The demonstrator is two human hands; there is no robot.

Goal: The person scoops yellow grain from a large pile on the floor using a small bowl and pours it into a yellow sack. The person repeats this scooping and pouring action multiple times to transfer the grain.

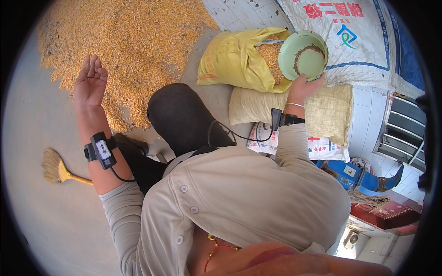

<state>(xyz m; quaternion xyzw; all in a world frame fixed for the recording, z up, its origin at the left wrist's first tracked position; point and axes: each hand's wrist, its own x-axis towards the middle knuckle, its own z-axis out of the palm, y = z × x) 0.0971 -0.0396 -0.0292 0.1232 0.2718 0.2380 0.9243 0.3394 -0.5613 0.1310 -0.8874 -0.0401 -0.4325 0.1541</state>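
Observation:
My right hand (305,87) grips the near edge of a light green plastic basin (310,58), fingers partly hidden by it. Brown dirt forms a ring on the basin's visible surface. Just left of it, a yellow woven sack (231,57) gapes open with corn kernels (271,58) inside. The basin overlaps the sack's mouth. My left hand (91,82) holds nothing, palm turned up and fingers slightly curled, above the edge of a large heap of loose corn kernels (138,45) on the floor.
A yellow-handled broom (62,169) lies at left. Full woven sacks (328,110) are stacked below the yellow one. A white printed sack (359,34) spreads at upper right. Near the wall are a blue metal machine part (348,172) and a barred window (402,127). My black-clad knee (183,117) stands between.

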